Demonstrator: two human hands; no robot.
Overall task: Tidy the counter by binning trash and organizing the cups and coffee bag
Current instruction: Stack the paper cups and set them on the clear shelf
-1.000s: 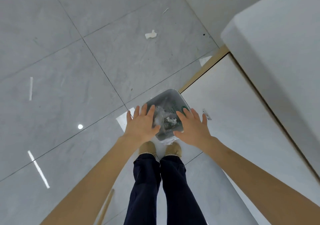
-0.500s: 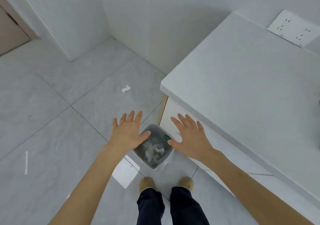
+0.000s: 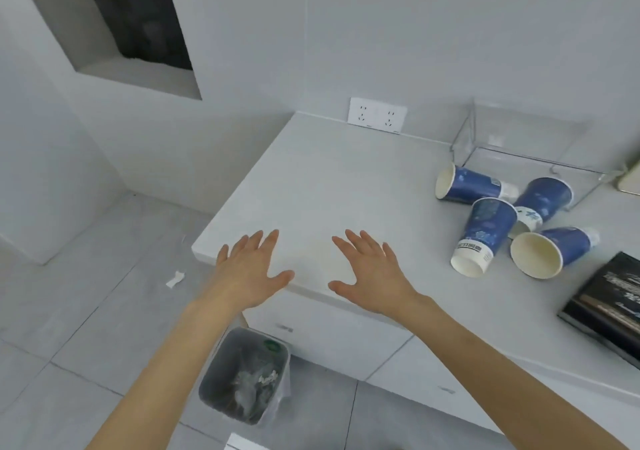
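Note:
Several blue paper cups lie tipped over in a cluster on the white counter [image 3: 339, 186] at the right: one [image 3: 471, 186] at the back, one [image 3: 485, 235] nearest the middle, one [image 3: 550, 252] with its mouth toward me. A dark coffee bag [image 3: 602, 304] lies flat at the counter's right edge. The grey bin [image 3: 246, 377], lined and holding crumpled trash, stands on the floor against the cabinet below my arms. My left hand [image 3: 249, 273] and my right hand [image 3: 370, 276] hover over the counter's near-left corner, both with spread fingers and holding nothing.
A clear acrylic box [image 3: 526, 148] stands at the back right of the counter, behind the cups. A double wall socket [image 3: 377, 120] sits above the counter's back edge. A scrap of white paper [image 3: 175, 279] lies on the tiled floor to the left.
My view has lifted from the bin on the floor to the counter top. Both hands rose from the bin's rim to above the counter corner, still holding nothing. The cups and bag came into view.

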